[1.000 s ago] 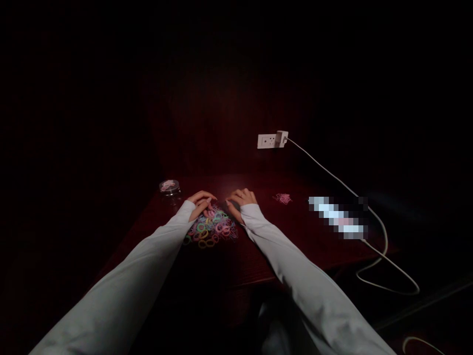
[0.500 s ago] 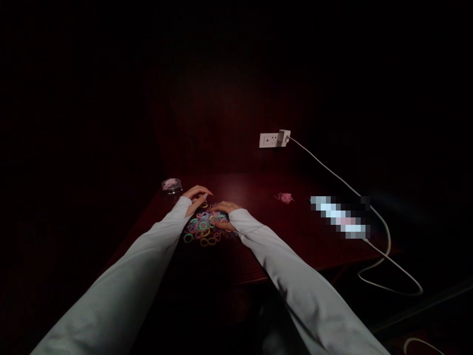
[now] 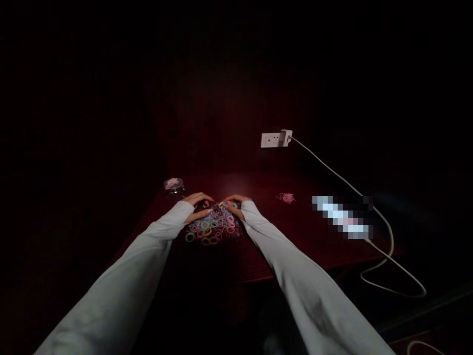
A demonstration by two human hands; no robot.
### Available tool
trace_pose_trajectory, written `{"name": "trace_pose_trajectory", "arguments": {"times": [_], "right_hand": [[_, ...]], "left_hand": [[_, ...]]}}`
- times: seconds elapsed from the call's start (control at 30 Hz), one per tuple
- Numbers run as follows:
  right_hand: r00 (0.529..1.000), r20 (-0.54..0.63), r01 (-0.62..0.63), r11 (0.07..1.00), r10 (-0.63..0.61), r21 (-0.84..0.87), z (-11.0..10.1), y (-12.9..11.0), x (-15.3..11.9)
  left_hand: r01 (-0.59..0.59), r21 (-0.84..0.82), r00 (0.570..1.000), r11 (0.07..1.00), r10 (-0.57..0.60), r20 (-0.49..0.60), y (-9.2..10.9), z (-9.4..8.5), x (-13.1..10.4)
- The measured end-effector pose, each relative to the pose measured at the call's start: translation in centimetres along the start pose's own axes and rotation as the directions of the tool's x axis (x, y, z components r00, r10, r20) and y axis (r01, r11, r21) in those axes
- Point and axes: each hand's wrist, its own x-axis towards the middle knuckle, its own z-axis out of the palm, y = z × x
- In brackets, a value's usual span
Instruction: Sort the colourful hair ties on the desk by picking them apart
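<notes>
A loose pile of small coloured hair ties (image 3: 210,230) lies on the dark red table, with green, yellow, pink and purple rings in it. My left hand (image 3: 195,207) cups the pile's left side, fingers curved and thumb apart, open. On the opposite side my right hand (image 3: 239,203) rests at the far right edge of the pile, its fingers and thumb apart around some ties. Its fingertips are partly hidden among them. No tie is plainly gripped by either hand.
A clear round container (image 3: 173,185) with a pink-patterned lid stands at the back left. A small heap of pink bands (image 3: 286,197) lies to the right. Beyond it is a blurred bright device (image 3: 342,217) on a white cable (image 3: 328,167) from a wall socket (image 3: 270,140).
My right hand has moved right and slightly away from me, uncovering more of the pile. My left hand has come slightly lower, its thumb now over the ties.
</notes>
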Motion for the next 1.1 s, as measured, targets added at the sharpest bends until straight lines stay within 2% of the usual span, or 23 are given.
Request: {"name": "trace_pose_trajectory", "arguments": {"times": [0.13,0.27,0.43,0.77,1.1], "right_hand": [[0.999,-0.033,-0.012,0.999,0.014,0.053,-0.3,0.0,-0.2],[0.999,-0.05,-0.007,0.994,0.013,0.106,-0.4,0.0,-0.4],[0.998,-0.061,-0.008,0.993,0.015,0.119,-0.4,0.0,-0.4],[0.999,-0.004,-0.033,0.992,0.033,0.124,-0.3,0.0,-0.3],[1.0,-0.009,-0.028,0.988,0.03,0.154,-0.1,0.2,-0.3]], "left_hand": [[0.056,0.134,0.998,0.989,-0.06,0.029,-0.3,-0.5,-0.2],[0.124,0.139,0.978,0.983,-0.144,0.149,0.3,-0.3,-0.4],[0.105,0.128,0.968,0.986,-0.131,0.213,1.0,0.3,-0.4],[0.125,-0.098,0.985,0.987,-0.112,0.13,0.3,1.6,-0.3],[0.184,-0.18,0.982,0.966,-0.187,0.0,1.8,0.6,0.0]]}}
